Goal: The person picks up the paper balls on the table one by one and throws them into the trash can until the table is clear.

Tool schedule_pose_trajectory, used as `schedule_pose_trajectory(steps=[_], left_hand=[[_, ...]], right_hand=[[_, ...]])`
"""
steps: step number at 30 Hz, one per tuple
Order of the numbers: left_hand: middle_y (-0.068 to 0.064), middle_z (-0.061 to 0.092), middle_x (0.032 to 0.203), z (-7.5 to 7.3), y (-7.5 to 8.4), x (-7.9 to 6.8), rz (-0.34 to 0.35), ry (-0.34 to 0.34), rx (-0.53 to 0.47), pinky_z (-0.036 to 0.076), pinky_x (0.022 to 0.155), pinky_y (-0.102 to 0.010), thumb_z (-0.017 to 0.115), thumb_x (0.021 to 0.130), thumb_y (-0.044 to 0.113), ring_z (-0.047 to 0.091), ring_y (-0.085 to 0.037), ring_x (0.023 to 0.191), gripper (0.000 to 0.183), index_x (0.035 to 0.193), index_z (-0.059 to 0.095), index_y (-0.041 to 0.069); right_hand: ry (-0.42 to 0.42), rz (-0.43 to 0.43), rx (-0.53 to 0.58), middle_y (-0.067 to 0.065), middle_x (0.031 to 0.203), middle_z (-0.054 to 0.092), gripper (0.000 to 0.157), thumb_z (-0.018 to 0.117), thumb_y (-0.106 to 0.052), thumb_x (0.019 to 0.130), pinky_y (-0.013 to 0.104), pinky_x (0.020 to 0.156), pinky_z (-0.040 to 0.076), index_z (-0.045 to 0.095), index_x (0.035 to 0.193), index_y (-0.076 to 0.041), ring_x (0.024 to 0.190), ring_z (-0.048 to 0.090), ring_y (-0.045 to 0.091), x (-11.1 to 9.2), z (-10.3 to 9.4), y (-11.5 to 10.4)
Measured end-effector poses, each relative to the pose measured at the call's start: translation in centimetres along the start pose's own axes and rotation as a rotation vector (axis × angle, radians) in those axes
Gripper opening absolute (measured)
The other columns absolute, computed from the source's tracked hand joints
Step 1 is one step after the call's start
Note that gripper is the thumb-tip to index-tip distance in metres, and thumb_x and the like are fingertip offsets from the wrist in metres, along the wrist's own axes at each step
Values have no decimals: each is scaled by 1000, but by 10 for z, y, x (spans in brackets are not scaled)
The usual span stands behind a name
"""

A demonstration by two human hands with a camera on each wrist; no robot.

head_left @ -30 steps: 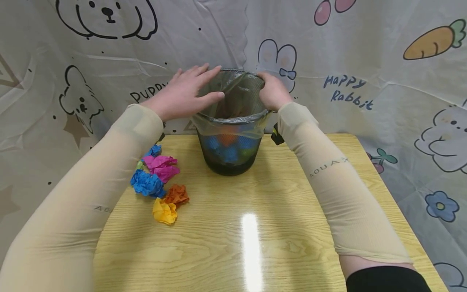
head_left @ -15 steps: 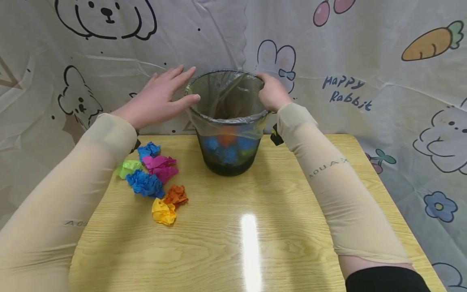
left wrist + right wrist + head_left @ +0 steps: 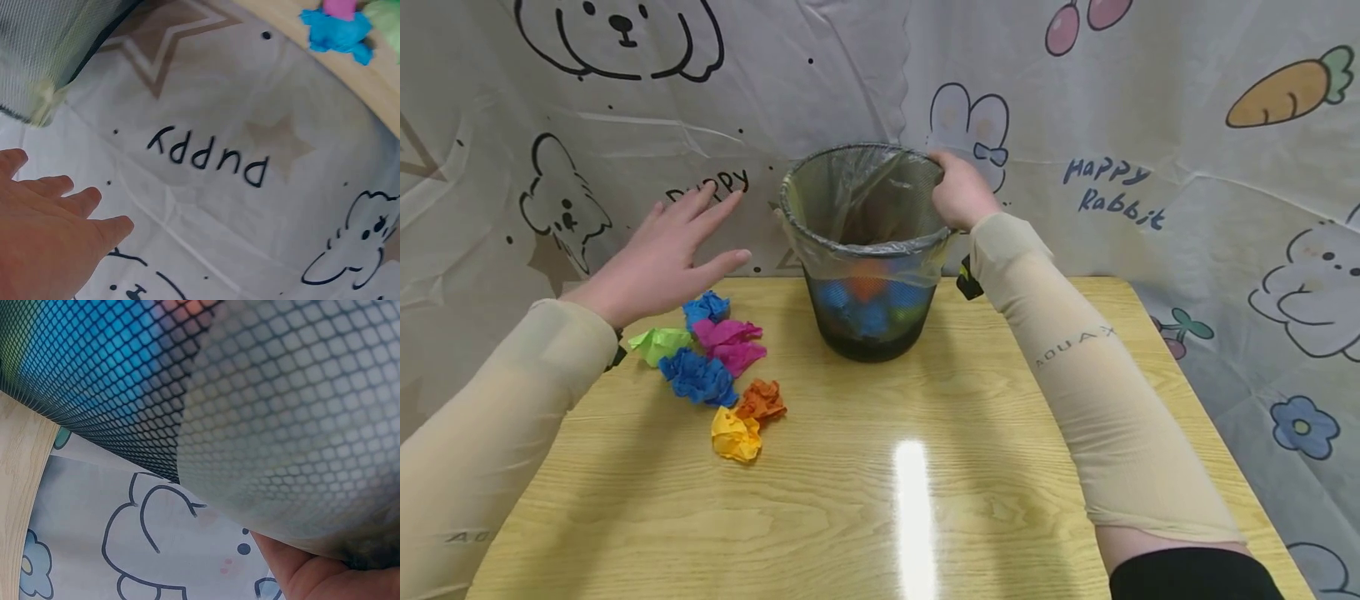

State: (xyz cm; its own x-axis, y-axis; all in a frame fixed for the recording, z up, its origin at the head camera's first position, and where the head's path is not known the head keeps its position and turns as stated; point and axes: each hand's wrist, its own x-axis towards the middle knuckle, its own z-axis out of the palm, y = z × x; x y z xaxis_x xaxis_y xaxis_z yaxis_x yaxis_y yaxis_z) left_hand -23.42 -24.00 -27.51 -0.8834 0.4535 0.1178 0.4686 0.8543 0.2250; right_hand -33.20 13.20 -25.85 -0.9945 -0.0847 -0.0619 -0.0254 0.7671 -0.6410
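Observation:
A black mesh wastebasket (image 3: pixel 871 340) stands at the back of the wooden table, its clear liner bag (image 3: pixel 808 242) folded over the rim. My right hand (image 3: pixel 961 193) grips the rim on the right side. In the right wrist view, that hand's thumb (image 3: pixel 319 575) lies against the lined rim. Blue and orange crumpled paper shows through the mesh. Fingers spread, my left hand (image 3: pixel 658 262) hovers beyond the loose paper balls, holding nothing. Those are green (image 3: pixel 660 345), pink (image 3: pixel 730 346), dark blue (image 3: pixel 698 377), a farther blue one (image 3: pixel 706 308), orange (image 3: pixel 762 401) and yellow (image 3: pixel 736 435).
A white cloth (image 3: pixel 1112 100) printed with cartoon animals hangs right behind the table (image 3: pixel 820 517) and down both sides. The wastebasket stands close to the table's back edge. A strip of light reflects off the wood in front.
My left hand has moved from the wastebasket's left rim leftward and down toward the paper balls, uncovering the green one. The right hand and the wastebasket have stayed in place.

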Motion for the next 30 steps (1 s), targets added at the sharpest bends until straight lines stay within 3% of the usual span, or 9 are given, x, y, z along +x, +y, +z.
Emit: schedule_pose_trajectory(steps=[6,10,12,19,22,26,30], left_hand=[[-12,-3,171,23,-2,-22,3,-33,10,-8,119,-62,47,104,60,-2,-40,155,82,167,7,25],[-15,2,171,38,3,-35,15,-65,24,0,120,-63,52,101,62,4,-42,155,86,167,12,23],[-16,7,171,47,6,-42,28,-75,25,5,121,-62,54,99,64,7,-42,154,88,166,17,21],[-14,16,169,82,15,-72,70,-142,-30,15,120,-61,59,97,62,12,-39,154,89,165,24,17],[-14,19,169,96,17,-85,87,-165,-41,19,119,-62,60,96,63,16,-40,154,90,165,25,16],[-14,21,168,114,18,-101,76,-185,-59,25,116,-63,60,95,66,22,-42,151,92,165,22,19],[-16,22,168,129,20,-117,44,-192,-100,31,112,-65,69,95,55,27,-45,148,91,165,24,20]], right_hand=[[8,-7,-3,0,168,25,67,28,-2,102,37,110,36,20,166,-21,145,35,19,-1,-2,0],[11,-9,-7,0,168,25,67,28,-2,102,37,110,36,20,166,-21,145,35,19,-1,-2,0],[12,-8,-6,0,168,26,67,28,-2,102,36,107,37,20,166,-21,143,37,19,-1,-2,0],[-3,6,1,-3,169,24,67,25,-2,103,37,74,45,19,166,-24,125,49,22,0,-2,1],[-3,11,1,-3,169,24,67,25,-3,103,36,67,45,19,166,-24,121,50,21,0,-1,1],[-6,10,9,-2,168,24,66,26,-3,103,34,68,45,19,166,-23,120,49,21,0,-1,2],[-10,11,12,-2,168,24,66,26,-3,103,34,69,46,18,166,-23,118,52,22,-1,0,0]])
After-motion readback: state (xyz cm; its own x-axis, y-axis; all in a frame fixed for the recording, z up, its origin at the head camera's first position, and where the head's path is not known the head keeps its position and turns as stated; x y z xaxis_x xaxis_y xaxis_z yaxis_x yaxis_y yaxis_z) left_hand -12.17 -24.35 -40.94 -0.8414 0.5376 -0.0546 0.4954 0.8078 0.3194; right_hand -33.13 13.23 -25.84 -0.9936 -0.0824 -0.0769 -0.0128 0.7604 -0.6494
